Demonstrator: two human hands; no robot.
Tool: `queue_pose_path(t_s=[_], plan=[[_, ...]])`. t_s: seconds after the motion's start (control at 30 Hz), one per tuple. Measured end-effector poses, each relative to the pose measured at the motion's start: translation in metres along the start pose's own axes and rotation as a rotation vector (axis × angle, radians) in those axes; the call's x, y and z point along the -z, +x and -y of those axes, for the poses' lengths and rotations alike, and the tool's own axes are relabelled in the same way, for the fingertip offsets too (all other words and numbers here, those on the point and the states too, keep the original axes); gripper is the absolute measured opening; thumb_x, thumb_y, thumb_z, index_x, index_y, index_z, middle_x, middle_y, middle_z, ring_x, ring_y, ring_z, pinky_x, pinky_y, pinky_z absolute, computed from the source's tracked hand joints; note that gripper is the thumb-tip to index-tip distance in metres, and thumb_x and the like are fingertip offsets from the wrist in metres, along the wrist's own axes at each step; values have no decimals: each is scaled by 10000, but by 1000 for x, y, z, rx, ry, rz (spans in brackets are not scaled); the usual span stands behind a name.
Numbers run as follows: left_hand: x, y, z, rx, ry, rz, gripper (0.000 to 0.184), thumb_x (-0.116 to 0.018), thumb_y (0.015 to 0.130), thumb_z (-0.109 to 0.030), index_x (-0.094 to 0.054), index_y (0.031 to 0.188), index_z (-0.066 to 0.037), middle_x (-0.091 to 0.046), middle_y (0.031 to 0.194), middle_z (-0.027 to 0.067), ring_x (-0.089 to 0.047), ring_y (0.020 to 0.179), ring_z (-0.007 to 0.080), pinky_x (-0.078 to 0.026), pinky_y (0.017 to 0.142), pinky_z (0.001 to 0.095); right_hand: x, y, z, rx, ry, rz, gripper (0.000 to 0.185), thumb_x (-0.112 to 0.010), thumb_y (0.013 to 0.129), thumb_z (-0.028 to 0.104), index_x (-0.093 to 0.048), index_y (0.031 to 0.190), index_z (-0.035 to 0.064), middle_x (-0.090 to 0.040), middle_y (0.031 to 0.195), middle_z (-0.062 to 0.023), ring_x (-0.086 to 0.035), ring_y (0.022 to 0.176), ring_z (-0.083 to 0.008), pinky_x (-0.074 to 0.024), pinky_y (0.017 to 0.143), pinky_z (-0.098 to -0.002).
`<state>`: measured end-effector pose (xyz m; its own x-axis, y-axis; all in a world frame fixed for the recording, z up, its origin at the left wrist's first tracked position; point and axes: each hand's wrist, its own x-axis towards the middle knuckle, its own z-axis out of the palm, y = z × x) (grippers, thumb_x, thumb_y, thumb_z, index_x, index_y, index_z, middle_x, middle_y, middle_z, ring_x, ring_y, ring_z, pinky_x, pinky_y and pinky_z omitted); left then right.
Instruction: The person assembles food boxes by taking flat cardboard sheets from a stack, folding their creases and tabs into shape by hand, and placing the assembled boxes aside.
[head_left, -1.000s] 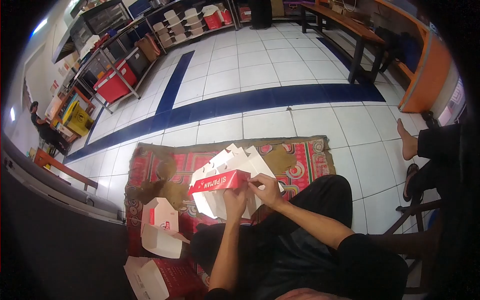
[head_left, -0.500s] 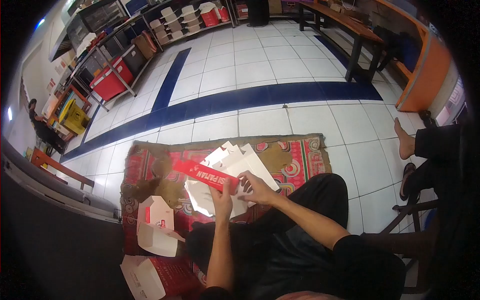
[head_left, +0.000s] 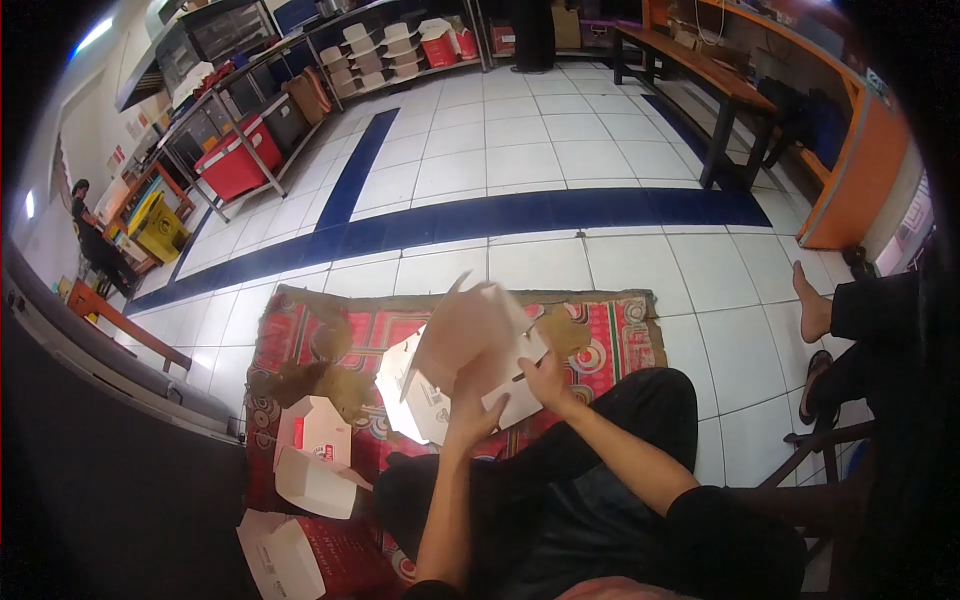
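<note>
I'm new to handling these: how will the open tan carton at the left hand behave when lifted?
The carton is probably light, its walls looking like thin card. It may flex, as one edge curves. Looking unclosed, it could fold or spread if the left hand squeezes it.

You are dressed in black: plain trousers (head_left: pixel 645 425), dull over the knee, with a smoother, faintly glossy dark patch (head_left: pixel 590 515) across their lap. Right of the trousers, your right sleeve (head_left: pixel 735 530), also black, ends near the elbow; left of them, your left sleeve (head_left: pixel 435 592) shows only its dark edge. Both forearms (head_left: pixel 445 525) are bare.
</note>
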<state>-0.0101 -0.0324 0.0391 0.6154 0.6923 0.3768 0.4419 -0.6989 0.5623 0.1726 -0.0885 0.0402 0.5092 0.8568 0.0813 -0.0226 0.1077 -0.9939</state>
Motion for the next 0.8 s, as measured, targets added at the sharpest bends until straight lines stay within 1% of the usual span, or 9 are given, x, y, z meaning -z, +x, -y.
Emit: queue_pose_path(t_s=[0.07,0.17,0.27,0.33,0.37,0.47,0.63,0.73,0.8], plan=[[-2,2,-4,136,-476,-110,800,-845,937,-158,-430,1609,-28,-577,1477,233,-544,1436,389,-459,1179,502,-4,-8,1,62,-76,-4,466,-647,971,10,-626,1436,8,-694,1287,-144,-741,1027,-240,-615,857,-375],[-23,-12,57,380,-876,-173,857,-832,1009,-292,-329,1631,16,-540,1513,193,-539,1421,305,-458,1184,464,-13,-17,15,653,-501,293,340,-663,1028,52,-718,1357,116,-681,1268,-181,-744,1050,-346,-624,851,-384],[13,-1,8,696,-1217,-400,723,-809,1033,-327,-465,1559,30,-631,1395,143,-630,1259,228,-531,1065,389,-16,-18,8,641,-518,327,347,-678,1042,57,-693,1388,81,-695,1252,-138,-765,1084,-267,-634,853,-387],[23,3,-6,881,-856,-428,480,-800,1042,-304,-664,1355,33,-733,1170,86,-694,1063,178,-566,914,333,-18,-13,1,380,-313,294,343,-683,1048,48,-652,1389,61,-693,1237,-133,-781,1035,-256,-651,804,-388],[12,0,13,683,-956,-374,305,-783,1055,-268,-757,1148,21,-752,993,25,-696,916,144,-563,801,313,-20,-17,-4,123,-108,255,345,-687,1053,38,-611,1390,41,-692,1222,-128,-797,985,-245,-668,755,-389],[6,9,-1,402,-466,-348,220,-748,1062,-210,-761,1161,-14,-762,982,58,-701,911,171,-559,830,350,-24,-18,-27,-129,322,121,348,-694,1059,36,-518,1359,29,-688,1157,-129,-789,793,-239,-669,612,-362],[-42,-3,43,504,-718,-270,341,-667,1110,-314,-744,1286,-32,-775,1132,152,-734,1025,287,-568,911,439,-24,-25,-28,-129,264,-59,397,-745,1026,49,-488,1329,44,-712,1069,-148,-755,652,-240,-635,529,-327],[-27,-17,32,307,-287,-157,364,-686,1100,-298,-707,1357,-42,-771,1234,135,-728,1131,268,-579,968,414,-23,-23,-20,-60,92,-44,331,-780,997,69,-596,1267,19,-729,1059,-136,-744,683,-190,-595,545,-318],[-18,-17,20,233,-241,-153,367,-698,1094,-281,-698,1376,-48,-774,1257,133,-730,1160,264,-585,979,406,-21,-21,-13,359,-328,49,206,-800,972,86,-717,1140,0,-736,1028,-116,-733,742,-145,-561,582,-324]])
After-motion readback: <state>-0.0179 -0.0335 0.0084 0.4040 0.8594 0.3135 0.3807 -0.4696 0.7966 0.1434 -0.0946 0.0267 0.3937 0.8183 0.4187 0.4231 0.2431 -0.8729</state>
